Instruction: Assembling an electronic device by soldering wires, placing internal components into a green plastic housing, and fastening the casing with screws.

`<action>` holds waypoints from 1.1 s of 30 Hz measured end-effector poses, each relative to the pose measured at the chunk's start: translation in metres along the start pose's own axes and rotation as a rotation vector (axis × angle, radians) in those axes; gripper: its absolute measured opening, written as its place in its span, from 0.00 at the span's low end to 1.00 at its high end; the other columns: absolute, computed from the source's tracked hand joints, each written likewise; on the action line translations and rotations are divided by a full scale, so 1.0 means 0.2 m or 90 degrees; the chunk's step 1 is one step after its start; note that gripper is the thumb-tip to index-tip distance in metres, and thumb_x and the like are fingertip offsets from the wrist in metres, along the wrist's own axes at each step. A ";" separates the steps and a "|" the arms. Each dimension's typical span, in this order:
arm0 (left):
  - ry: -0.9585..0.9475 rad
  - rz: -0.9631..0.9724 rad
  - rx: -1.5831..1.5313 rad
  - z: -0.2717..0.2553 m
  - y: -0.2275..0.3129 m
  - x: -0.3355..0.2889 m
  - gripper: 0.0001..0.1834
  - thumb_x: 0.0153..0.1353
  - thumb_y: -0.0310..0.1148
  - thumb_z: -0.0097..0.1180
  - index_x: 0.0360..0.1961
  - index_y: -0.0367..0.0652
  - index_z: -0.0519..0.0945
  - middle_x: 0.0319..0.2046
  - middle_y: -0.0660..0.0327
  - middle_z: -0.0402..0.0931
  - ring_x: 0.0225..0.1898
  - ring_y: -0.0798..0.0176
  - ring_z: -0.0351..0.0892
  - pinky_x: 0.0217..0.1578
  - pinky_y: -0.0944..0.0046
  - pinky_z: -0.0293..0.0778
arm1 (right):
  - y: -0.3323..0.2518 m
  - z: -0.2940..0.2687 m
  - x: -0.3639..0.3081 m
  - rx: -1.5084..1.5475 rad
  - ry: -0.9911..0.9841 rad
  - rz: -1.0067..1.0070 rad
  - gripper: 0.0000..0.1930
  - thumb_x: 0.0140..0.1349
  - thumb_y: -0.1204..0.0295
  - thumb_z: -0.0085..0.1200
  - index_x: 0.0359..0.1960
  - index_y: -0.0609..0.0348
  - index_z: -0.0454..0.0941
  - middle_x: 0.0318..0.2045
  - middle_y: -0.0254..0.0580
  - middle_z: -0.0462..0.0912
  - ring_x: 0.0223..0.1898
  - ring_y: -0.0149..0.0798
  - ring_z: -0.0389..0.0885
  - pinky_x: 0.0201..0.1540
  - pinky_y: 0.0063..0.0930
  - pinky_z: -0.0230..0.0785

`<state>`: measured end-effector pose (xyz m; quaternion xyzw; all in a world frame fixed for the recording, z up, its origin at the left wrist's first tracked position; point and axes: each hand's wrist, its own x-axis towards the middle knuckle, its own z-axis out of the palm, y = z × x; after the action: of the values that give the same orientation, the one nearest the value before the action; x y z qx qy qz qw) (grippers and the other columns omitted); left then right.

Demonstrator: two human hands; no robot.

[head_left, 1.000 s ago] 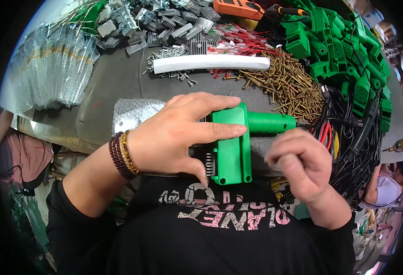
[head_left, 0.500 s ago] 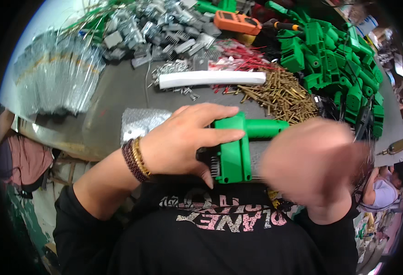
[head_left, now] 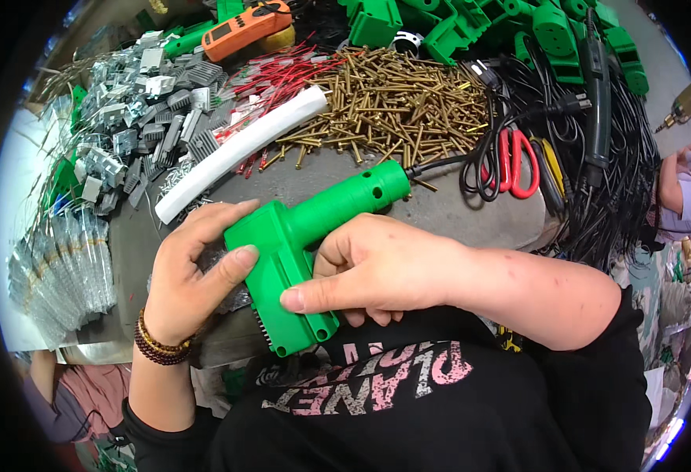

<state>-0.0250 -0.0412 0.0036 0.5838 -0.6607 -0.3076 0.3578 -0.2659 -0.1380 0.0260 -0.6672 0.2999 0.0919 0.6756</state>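
Observation:
A green plastic tool housing (head_left: 270,283) with a round handle lies slantwise between my hands, above the table's near edge. My left hand (head_left: 184,267), with beaded bracelets at the wrist, grips its upper left side, thumb on the top face. On the lower right side my right hand (head_left: 388,263) pinches the body, thumb on top and fingers beneath. A black cord runs out of the handle's end to the right. Grey metal teeth show along the housing's lower left edge. A bubble-wrap piece is mostly hidden behind my left hand.
Beyond the housing lie a white foam strip (head_left: 239,153), a heap of brass screws (head_left: 404,102), red wires (head_left: 290,71) and grey metal parts (head_left: 168,126). Right are red-handled scissors (head_left: 518,165), black cords (head_left: 620,189) and a dark electric screwdriver (head_left: 597,102). Green housings (head_left: 550,31) fill the back.
My right hand has come in from the right and taken hold of the housing's lower right side. The housing now slants, and the cord at its handle shows. The whole view has turned.

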 end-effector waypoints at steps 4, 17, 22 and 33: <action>-0.031 0.033 0.032 0.01 0.02 0.03 0.21 0.63 0.34 0.64 0.53 0.34 0.81 0.43 0.51 0.79 0.46 0.53 0.79 0.51 0.59 0.73 | 0.03 0.03 0.01 0.130 0.011 0.025 0.21 0.65 0.55 0.65 0.26 0.62 0.79 0.20 0.32 0.79 0.15 0.22 0.73 0.17 0.17 0.63; -0.008 0.089 0.074 0.01 -0.04 0.02 0.21 0.62 0.40 0.65 0.53 0.39 0.82 0.40 0.52 0.80 0.44 0.50 0.80 0.48 0.55 0.76 | -0.14 -0.14 -0.24 -0.070 0.039 -0.553 0.25 0.78 0.62 0.40 0.20 0.52 0.76 0.15 0.29 0.73 0.14 0.33 0.71 0.20 0.27 0.62; 0.017 0.040 0.122 0.02 -0.07 -0.01 0.25 0.61 0.48 0.63 0.52 0.42 0.82 0.43 0.53 0.81 0.48 0.46 0.80 0.51 0.51 0.76 | -0.30 0.23 0.08 0.060 -0.057 -0.309 0.23 0.74 0.64 0.48 0.17 0.55 0.69 0.15 0.37 0.72 0.13 0.31 0.67 0.16 0.27 0.56; 0.044 0.062 0.091 0.02 -0.05 -0.03 0.19 0.61 0.42 0.65 0.49 0.40 0.84 0.41 0.53 0.83 0.44 0.48 0.83 0.47 0.54 0.78 | -0.21 -0.06 -0.02 -0.823 0.284 -0.442 0.21 0.52 0.71 0.69 0.48 0.57 0.77 0.42 0.40 0.81 0.44 0.46 0.79 0.47 0.36 0.70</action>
<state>-0.0226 -0.0369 -0.0085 0.5856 -0.6955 -0.2215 0.3525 -0.2509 -0.1526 0.0653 -0.9883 0.0892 -0.1054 0.0649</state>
